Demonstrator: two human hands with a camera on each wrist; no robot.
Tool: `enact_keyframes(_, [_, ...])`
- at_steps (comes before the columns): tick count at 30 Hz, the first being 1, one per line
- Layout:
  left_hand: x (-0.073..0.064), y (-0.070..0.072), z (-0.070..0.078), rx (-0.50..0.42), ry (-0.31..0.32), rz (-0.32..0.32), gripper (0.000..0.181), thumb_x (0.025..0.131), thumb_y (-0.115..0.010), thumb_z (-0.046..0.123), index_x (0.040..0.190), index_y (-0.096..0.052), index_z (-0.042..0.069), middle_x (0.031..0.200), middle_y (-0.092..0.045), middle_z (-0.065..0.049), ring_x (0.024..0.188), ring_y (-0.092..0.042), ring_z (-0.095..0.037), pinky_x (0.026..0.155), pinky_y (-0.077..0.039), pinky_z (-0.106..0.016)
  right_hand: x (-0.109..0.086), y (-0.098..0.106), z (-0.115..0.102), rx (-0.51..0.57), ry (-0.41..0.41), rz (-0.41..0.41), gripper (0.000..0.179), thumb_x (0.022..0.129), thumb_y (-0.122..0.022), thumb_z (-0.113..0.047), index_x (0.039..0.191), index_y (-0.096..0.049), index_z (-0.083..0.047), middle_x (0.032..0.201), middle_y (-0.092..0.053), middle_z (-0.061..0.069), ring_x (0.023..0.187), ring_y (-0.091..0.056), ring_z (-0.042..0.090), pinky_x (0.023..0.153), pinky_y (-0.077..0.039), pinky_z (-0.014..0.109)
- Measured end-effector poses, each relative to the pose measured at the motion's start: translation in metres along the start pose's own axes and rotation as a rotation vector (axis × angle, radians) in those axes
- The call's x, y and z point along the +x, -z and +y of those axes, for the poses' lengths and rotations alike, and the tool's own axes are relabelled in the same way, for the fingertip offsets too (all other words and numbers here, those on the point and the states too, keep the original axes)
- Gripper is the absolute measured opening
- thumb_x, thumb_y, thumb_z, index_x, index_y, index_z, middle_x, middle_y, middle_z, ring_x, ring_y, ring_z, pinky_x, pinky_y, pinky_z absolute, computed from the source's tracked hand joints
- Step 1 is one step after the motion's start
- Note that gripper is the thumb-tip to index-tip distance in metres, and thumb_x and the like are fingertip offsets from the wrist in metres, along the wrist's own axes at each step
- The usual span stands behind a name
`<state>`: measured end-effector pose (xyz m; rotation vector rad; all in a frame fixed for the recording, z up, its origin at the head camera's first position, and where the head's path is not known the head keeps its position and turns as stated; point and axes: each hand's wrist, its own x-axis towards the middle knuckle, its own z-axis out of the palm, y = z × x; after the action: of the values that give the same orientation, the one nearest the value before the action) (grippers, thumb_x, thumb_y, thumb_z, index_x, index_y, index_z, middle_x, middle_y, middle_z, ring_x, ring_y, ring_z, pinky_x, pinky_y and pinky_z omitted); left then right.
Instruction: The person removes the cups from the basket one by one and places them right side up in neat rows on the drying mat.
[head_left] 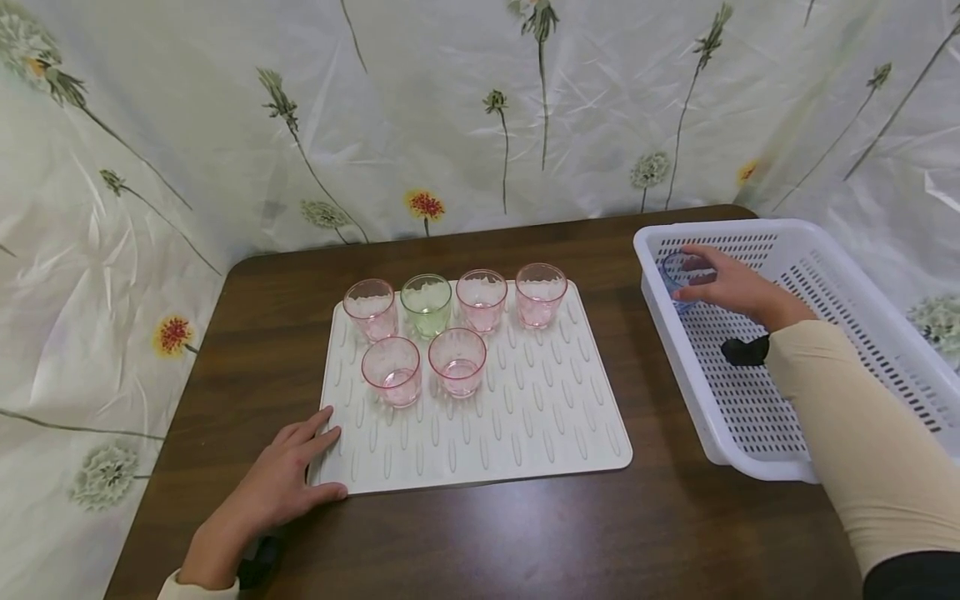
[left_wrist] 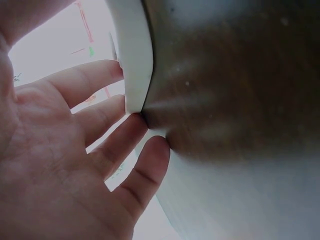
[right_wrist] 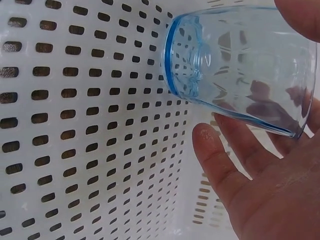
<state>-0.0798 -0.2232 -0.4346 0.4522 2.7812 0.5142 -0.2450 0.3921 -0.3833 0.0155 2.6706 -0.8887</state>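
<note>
A clear blue glass (head_left: 670,271) is inside the white basket, near its back left corner. My right hand (head_left: 731,287) holds that glass, thumb on the near side and fingers on the far side; in the right wrist view the glass (right_wrist: 220,65) lies with its base toward the basket wall. On the left, my left hand (head_left: 277,487) rests with spread fingers at the left edge of the white ribbed mat (head_left: 525,425). Toward the back of this mat stand several pink glasses (head_left: 457,367) and one green glass (head_left: 427,308), all upright.
The perforated white basket (head_left: 678,375) stands at the right of the brown table (head_left: 495,542). A black device (head_left: 742,351) shows beside my right wrist. A flower-printed curtain (head_left: 450,108) hangs behind the table and along its sides.
</note>
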Motion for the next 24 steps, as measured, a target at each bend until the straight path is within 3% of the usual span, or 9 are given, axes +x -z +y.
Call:
enact_keyframes(9, [-0.002, 0.001, 0.0, 0.006, -0.002, -0.004, 0.083, 0.075, -0.082, 0.048, 0.141, -0.055, 0.005, 0.159, -0.036, -0.018, 0.136, -0.04, -0.042, 0.105, -0.041, -0.062, 0.0, 0.001, 0.0, -0.031, 0.03, 0.02, 0.099, 0.089, -0.071, -0.041, 0.16, -0.009, -0.012, 0.157, -0.028, 0.03, 0.138, -0.036, 0.053, 0.107, -0.031, 0.073])
enact_keyframes(17, [0.0, 0.001, 0.0, 0.003, 0.0, -0.014, 0.084, 0.076, -0.081, 0.049, 0.142, -0.054, 0.006, 0.16, -0.035, -0.018, 0.137, -0.039, -0.042, 0.106, -0.04, -0.063, -0.016, 0.014, -0.009, -0.045, 0.034, 0.023, 0.101, 0.089, -0.071, -0.039, 0.159, -0.006, -0.005, 0.156, -0.029, 0.03, 0.138, -0.034, 0.052, 0.107, -0.032, 0.072])
enact_keyframes(24, [0.001, 0.0, -0.002, 0.005, 0.015, -0.017, 0.083, 0.077, -0.081, 0.048, 0.143, -0.053, 0.006, 0.16, -0.033, -0.017, 0.138, -0.037, -0.042, 0.107, -0.039, -0.063, -0.032, 0.025, -0.022, -0.017, 0.06, 0.108, 0.095, 0.091, -0.07, -0.034, 0.156, -0.01, 0.002, 0.153, -0.033, 0.03, 0.137, -0.036, 0.049, 0.107, -0.035, 0.068])
